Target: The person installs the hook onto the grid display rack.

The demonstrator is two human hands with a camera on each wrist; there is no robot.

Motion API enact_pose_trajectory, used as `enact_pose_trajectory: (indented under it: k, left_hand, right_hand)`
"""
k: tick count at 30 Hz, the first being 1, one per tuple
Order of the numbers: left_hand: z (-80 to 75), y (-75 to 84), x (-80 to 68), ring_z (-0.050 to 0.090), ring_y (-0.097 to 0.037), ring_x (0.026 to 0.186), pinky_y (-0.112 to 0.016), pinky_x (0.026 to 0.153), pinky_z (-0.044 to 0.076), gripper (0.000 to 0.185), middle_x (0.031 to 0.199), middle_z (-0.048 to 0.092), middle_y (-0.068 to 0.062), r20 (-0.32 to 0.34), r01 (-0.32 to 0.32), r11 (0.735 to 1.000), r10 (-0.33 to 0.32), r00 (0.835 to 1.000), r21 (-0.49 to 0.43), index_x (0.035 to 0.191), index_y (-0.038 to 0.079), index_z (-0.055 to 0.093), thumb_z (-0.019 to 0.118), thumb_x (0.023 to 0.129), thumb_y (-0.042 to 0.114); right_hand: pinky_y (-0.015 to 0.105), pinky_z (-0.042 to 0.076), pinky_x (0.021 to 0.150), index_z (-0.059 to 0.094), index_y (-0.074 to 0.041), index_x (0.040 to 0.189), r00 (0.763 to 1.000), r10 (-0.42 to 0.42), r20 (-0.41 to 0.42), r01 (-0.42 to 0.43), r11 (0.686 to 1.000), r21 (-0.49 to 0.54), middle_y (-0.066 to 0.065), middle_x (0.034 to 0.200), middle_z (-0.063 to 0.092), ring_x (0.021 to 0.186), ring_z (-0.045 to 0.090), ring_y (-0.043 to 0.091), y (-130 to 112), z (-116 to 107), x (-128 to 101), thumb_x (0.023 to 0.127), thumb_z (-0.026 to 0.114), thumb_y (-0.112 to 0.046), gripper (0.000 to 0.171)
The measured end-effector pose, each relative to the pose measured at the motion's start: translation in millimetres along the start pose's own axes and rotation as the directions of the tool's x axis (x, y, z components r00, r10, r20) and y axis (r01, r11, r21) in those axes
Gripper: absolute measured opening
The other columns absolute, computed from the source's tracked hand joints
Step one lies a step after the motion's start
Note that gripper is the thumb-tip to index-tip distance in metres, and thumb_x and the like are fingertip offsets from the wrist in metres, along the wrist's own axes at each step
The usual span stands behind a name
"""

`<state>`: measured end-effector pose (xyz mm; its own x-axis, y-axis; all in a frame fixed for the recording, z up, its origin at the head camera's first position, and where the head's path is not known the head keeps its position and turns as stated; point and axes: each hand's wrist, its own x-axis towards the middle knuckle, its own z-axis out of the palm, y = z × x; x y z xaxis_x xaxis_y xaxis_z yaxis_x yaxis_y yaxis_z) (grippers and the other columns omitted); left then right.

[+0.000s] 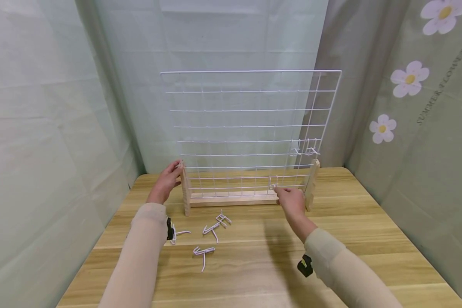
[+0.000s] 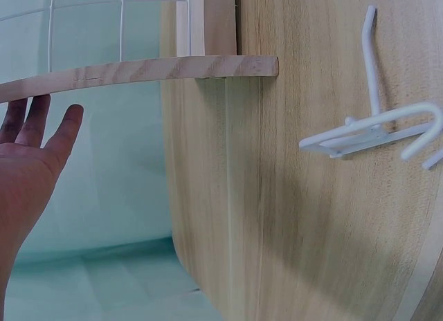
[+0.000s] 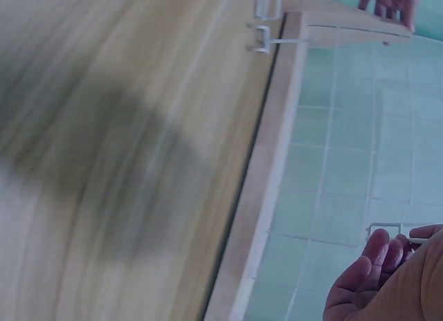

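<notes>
A white wire grid panel [image 1: 250, 128] stands upright in a wooden base [image 1: 235, 199] on the table. My left hand [image 1: 168, 179] rests with straight fingers [image 2: 41, 138] against the left wooden post [image 1: 185, 192]. Low on the grid's right side, my right hand [image 1: 290, 200] pinches a white wire hook [image 1: 273, 186]; in the right wrist view its fingertips [image 3: 367, 266] curl beside that hook [image 3: 387, 230]. Two more hooks [image 1: 306, 150] hang higher up on the grid's right side.
Three loose white hooks lie on the wooden table [image 1: 369, 239] in front of the base: one [image 1: 217, 224] in the middle, one [image 1: 203, 253] nearer me, one [image 1: 178, 234] by my left forearm. Curtains close in the left, back and right sides.
</notes>
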<state>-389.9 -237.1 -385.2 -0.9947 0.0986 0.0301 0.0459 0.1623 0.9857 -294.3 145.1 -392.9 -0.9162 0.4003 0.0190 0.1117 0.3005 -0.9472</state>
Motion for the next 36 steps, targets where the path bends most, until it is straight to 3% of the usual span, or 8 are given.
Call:
enact_pose_trajectory:
  k: [4, 12, 19, 29, 36]
  left_hand:
    - [0.3, 0.2, 0.0, 0.019, -0.031, 0.147, -0.053, 0.117, 0.023, 0.059, 0.163, 0.018, -0.014, 0.000, 0.005, 1.000, -0.005, 1.000, 0.000, 0.160, 0.013, 0.016, 0.036, 0.109, 0.034]
    - [0.6, 0.6, -0.6, 0.019, -0.031, 0.147, -0.053, 0.117, 0.023, 0.059, 0.162, 0.020, -0.014, 0.000, 0.007, 1.000, -0.007, 1.000, -0.006, 0.160, 0.013, 0.016, 0.036, 0.109, 0.034]
    - [-0.4, 0.4, -0.1, 0.018, -0.031, 0.148, -0.054, 0.117, 0.022, 0.059, 0.162, 0.020, -0.015, -0.001, 0.007, 1.000, -0.007, 1.000, -0.004, 0.160, 0.013, 0.016, 0.037, 0.109, 0.034]
    - [-0.9, 0.3, 0.2, 0.019, -0.031, 0.147, -0.054, 0.117, 0.023, 0.060, 0.163, 0.019, -0.014, -0.001, 0.014, 1.000, -0.014, 1.000, -0.007, 0.160, 0.012, 0.016, 0.037, 0.109, 0.034]
    - [0.6, 0.3, -1.0, 0.019, -0.030, 0.148, -0.053, 0.117, 0.022, 0.060, 0.162, 0.020, -0.014, -0.007, 0.021, 1.000, -0.021, 1.000, -0.011, 0.160, 0.014, 0.017, 0.037, 0.109, 0.036]
  right_hand:
    - [0.035, 0.050, 0.077, 0.075, 0.002, 0.104, 1.000, 0.018, 0.010, -0.019, 0.998, 0.061, 0.011, 0.094, 0.070, 0.074, 0.067, 0.020, -10.2, -1.3, 0.5, 0.090, 0.067, -0.027, 0.033]
    - [0.033, 0.048, 0.074, 0.072, -0.002, 0.115, 0.999, 0.039, 0.036, -0.042, 0.995, 0.085, 0.010, 0.103, 0.067, 0.084, 0.065, 0.020, -28.3, -7.3, 1.9, 0.092, 0.064, -0.029, 0.037]
    - [0.026, 0.047, 0.062, 0.073, -0.001, 0.106, 0.999, 0.051, -0.018, -0.048, 0.991, 0.126, 0.005, 0.091, 0.068, 0.079, 0.066, 0.019, -47.4, -11.9, 8.4, 0.091, 0.066, -0.027, 0.031]
    - [0.034, 0.044, 0.081, 0.070, -0.003, 0.116, 0.997, 0.070, -0.043, -0.063, 0.987, 0.148, 0.009, 0.108, 0.067, 0.088, 0.065, 0.021, -72.0, -21.0, 18.5, 0.094, 0.065, -0.029, 0.034]
    - [0.032, 0.043, 0.074, 0.072, -0.005, 0.112, 0.994, 0.072, -0.084, -0.060, 0.988, 0.142, 0.008, 0.106, 0.068, 0.093, 0.065, 0.024, -85.1, -24.7, 24.0, 0.092, 0.066, -0.029, 0.031]
